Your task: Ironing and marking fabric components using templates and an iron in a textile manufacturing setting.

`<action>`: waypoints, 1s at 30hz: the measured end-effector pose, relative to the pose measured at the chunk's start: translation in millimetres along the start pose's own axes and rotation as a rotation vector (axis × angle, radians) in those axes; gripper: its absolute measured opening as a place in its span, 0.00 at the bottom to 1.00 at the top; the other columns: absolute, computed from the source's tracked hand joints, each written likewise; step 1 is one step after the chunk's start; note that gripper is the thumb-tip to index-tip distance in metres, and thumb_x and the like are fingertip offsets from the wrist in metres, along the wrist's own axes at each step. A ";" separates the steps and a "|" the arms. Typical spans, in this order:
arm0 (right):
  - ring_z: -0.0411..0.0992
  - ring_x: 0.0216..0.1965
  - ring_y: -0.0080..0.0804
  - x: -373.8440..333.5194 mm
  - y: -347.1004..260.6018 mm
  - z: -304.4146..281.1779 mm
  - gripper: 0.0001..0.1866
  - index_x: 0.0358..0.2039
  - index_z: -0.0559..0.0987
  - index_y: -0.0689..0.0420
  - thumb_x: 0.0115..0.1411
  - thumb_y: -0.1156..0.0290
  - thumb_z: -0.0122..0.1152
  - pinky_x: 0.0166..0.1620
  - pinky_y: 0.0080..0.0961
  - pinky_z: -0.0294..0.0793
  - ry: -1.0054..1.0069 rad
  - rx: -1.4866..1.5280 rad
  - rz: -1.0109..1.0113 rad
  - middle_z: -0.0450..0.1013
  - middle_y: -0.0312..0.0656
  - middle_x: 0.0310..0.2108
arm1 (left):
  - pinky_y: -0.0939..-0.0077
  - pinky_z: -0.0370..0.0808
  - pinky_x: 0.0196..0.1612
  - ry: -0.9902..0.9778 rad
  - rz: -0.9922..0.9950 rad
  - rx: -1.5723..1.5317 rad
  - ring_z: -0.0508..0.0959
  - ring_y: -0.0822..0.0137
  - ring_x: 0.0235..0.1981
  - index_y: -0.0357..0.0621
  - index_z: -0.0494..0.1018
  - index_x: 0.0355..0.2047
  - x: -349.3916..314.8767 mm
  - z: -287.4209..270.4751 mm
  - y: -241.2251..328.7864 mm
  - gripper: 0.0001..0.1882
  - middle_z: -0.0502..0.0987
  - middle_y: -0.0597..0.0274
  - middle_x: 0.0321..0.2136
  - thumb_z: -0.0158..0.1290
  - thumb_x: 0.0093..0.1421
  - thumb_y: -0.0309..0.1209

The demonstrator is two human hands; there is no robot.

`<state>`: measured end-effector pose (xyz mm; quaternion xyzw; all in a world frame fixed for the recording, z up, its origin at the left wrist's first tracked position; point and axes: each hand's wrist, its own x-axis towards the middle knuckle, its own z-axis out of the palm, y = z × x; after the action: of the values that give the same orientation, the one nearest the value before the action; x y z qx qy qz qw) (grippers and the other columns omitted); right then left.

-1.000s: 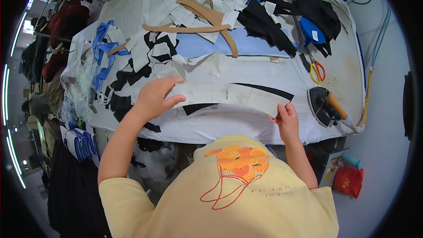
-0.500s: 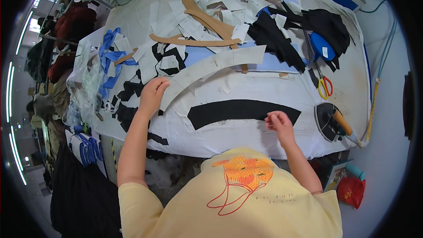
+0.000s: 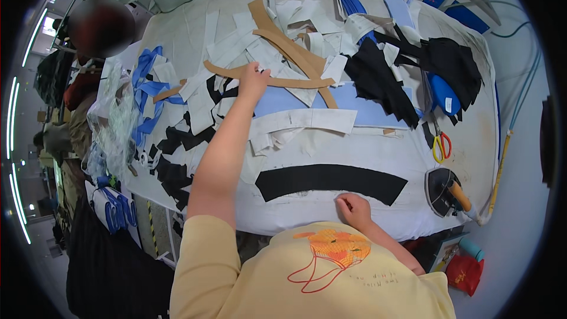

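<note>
Left hand (image 3: 254, 81) is over the tan strip (image 3: 300, 83); grip indeterminable. Right hand (image 3: 355, 209), curled closed, is just beside the black curved piece (image 3: 331, 180), laid flat on white cloth (image 3: 283, 215), presumably to prevent creasing.

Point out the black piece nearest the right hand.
The curved black strip, lying alone just beyond the right hand; the other black pieces lie farther off.
</note>
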<state>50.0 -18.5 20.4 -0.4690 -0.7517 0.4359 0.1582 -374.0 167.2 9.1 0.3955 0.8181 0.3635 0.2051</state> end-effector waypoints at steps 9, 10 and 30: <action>0.75 0.22 0.36 0.2 4.1 -1.5 0.05 0.29 0.82 0.53 0.54 0.67 0.63 0.26 0.29 0.73 0.052 0.001 -0.012 0.76 0.41 0.24 | 0.75 0.67 0.19 -0.126 -0.576 -0.384 0.71 0.69 0.16 0.38 0.73 0.26 54.3 29.4 5.8 0.13 0.75 0.61 0.21 0.64 0.54 0.34; 0.74 0.21 0.36 1.8 4.1 -2.2 0.05 0.28 0.81 0.53 0.54 0.67 0.63 0.25 0.29 0.73 0.057 -0.009 -0.041 0.76 0.41 0.24 | 0.79 0.55 0.12 -0.135 -0.542 -0.434 0.61 0.75 0.10 0.44 0.71 0.19 50.3 29.3 12.9 0.14 0.68 0.68 0.13 0.63 0.55 0.35; 0.75 0.24 0.39 -0.2 6.7 1.2 0.04 0.27 0.81 0.52 0.53 0.67 0.63 0.27 0.31 0.74 0.056 -0.015 -0.104 0.77 0.39 0.25 | 0.70 0.75 0.34 0.226 -0.161 -0.284 0.78 0.65 0.26 0.40 0.72 0.31 90.5 50.4 6.4 0.09 0.78 0.58 0.25 0.61 0.54 0.29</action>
<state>53.2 -18.0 14.3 -0.4424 -0.7735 0.4082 0.1982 -393.9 263.8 -23.2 0.2527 0.8054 0.4997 0.1941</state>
